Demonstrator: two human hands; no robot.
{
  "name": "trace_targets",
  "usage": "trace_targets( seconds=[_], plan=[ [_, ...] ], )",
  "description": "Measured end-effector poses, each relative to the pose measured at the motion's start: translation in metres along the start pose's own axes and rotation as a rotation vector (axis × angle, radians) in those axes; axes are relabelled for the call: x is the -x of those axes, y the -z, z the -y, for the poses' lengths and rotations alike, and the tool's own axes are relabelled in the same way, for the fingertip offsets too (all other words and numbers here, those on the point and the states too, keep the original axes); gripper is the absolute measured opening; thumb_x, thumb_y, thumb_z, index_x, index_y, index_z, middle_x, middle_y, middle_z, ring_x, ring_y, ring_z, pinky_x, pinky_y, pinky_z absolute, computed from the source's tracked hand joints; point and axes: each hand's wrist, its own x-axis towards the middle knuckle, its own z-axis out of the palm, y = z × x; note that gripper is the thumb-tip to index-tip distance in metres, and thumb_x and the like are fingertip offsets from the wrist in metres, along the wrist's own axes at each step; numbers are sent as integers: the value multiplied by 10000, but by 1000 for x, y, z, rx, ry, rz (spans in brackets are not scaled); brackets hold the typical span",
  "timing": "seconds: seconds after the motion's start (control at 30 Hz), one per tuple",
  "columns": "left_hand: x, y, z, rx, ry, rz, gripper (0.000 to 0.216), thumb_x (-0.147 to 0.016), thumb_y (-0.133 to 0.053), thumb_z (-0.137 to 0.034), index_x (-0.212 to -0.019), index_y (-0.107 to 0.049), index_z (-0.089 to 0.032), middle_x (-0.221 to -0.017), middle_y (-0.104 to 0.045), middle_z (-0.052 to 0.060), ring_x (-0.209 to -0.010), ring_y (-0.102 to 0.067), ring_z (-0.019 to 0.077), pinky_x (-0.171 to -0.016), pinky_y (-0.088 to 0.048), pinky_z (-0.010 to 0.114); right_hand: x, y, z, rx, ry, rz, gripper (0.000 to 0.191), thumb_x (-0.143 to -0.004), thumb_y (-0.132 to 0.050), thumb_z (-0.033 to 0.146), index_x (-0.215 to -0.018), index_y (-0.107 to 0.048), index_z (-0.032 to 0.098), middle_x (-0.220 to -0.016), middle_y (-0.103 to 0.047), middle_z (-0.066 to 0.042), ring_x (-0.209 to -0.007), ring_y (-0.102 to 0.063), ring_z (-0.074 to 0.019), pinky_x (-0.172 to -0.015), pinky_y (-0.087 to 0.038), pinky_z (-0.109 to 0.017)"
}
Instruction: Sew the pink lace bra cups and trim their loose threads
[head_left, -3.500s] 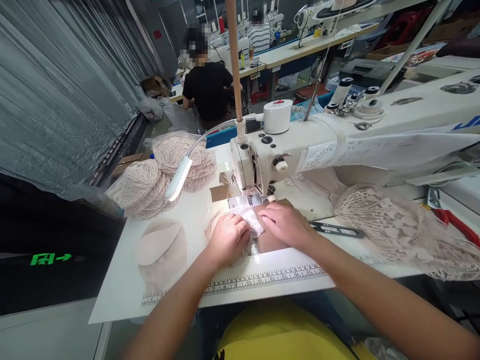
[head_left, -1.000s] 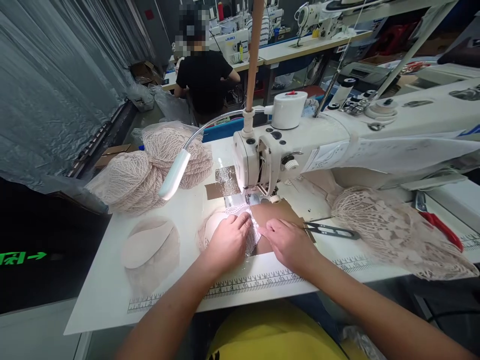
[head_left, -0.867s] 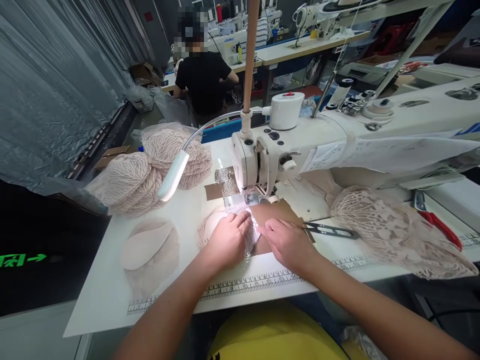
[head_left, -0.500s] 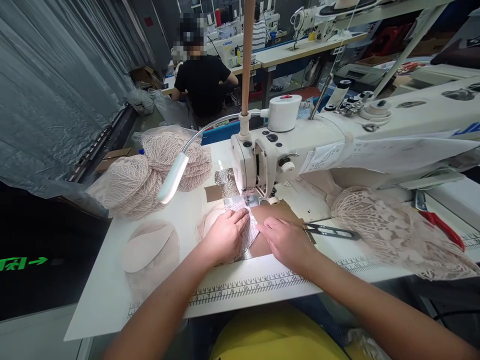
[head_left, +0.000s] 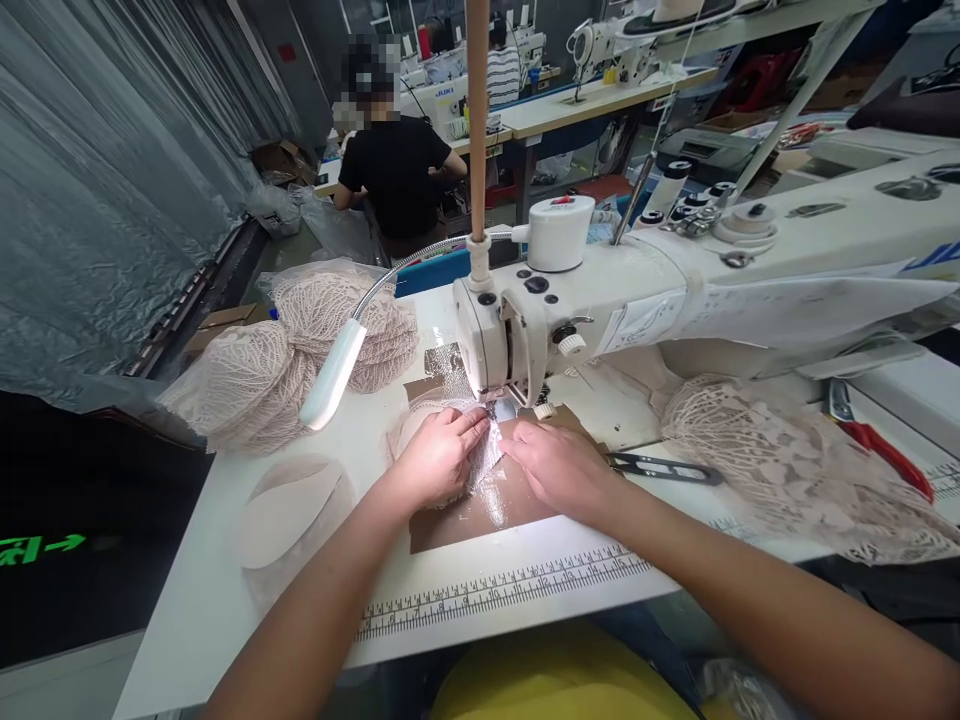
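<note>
A lace-edged beige fabric piece (head_left: pixel 486 459) lies under the presser foot of a white sewing machine (head_left: pixel 559 310). My left hand (head_left: pixel 448 452) rests on it just left of the needle, its fingers stretched out flat. On the other side, my right hand (head_left: pixel 551 462) is closed, thumb and fingertips pinching the fabric's right edge. Both hands partly cover the piece. Beneath them is a brown taped sheet (head_left: pixel 450 530) on the table. Black thread snips (head_left: pixel 667 468) lie just right of my right hand.
Stacked lace pieces (head_left: pixel 337 320) sit at the back left, below a lamp (head_left: pixel 335 375). Near the left edge lies a beige cup piece (head_left: pixel 292 515). More lace (head_left: pixel 750 450) and red-handled cutters (head_left: pixel 885 455) are at right. A person in black (head_left: pixel 394 170) sits ahead.
The lace-edged piece has moved farther under the presser foot, and both hands have shifted slightly forward with it. More of the brown sheet shows in front. The view has shifted a little.
</note>
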Motion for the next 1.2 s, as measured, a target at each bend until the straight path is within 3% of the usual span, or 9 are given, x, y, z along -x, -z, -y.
trace_targets(
  seconds=[0.27, 0.43, 0.6, 0.83, 1.2],
  plan=[
    [-8, -4, 21, -11, -8, -32, 500, -815, -449, -128, -1313, -486, -128, -1334, -517, 134, -1064, -502, 269, -879, -435, 431, -9, -6, -2, 5, -46, -79, 320, -864, -411, 95, -1064, -645, 182, -836, -613, -60, -675, -491, -146, -583, -273, -290],
    [0, -4, 14, 6, -24, -99, 420, -864, -435, -136, -1275, -519, -161, -1322, -527, 118, -1043, -516, 251, -888, -432, 423, -6, -14, -8, 12, 27, -167, 339, -849, -432, 88, -1102, -640, 172, -807, -601, -52, -658, -479, -144, -572, -275, -288],
    [5, -6, 5, 53, -73, -106, 389, -886, -432, -140, -1261, -531, -177, -1316, -545, 97, -1056, -511, 240, -889, -437, 411, -6, -15, -9, 48, 46, -181, 354, -823, -437, 54, -1076, -655, 170, -776, -600, -49, -627, -464, -141, -558, -273, -291],
    [-1, -7, 12, 91, -64, -108, 398, -885, -425, -144, -1268, -533, -172, -1310, -553, 97, -1069, -514, 247, -878, -444, 410, -10, -13, -10, 48, 14, -217, 379, -782, -455, 41, -1065, -659, 189, -824, -629, -42, -634, -475, -142, -559, -278, -292],
    [-5, -7, 19, 106, -7, -124, 434, -837, -485, -118, -1266, -530, -161, -1307, -555, 94, -967, -523, 237, -851, -441, 420, -10, -12, -12, -79, -17, -245, 351, -835, -448, 93, -1054, -678, 241, -806, -650, -5, -670, -507, -132, -624, -351, -250]
  ],
)
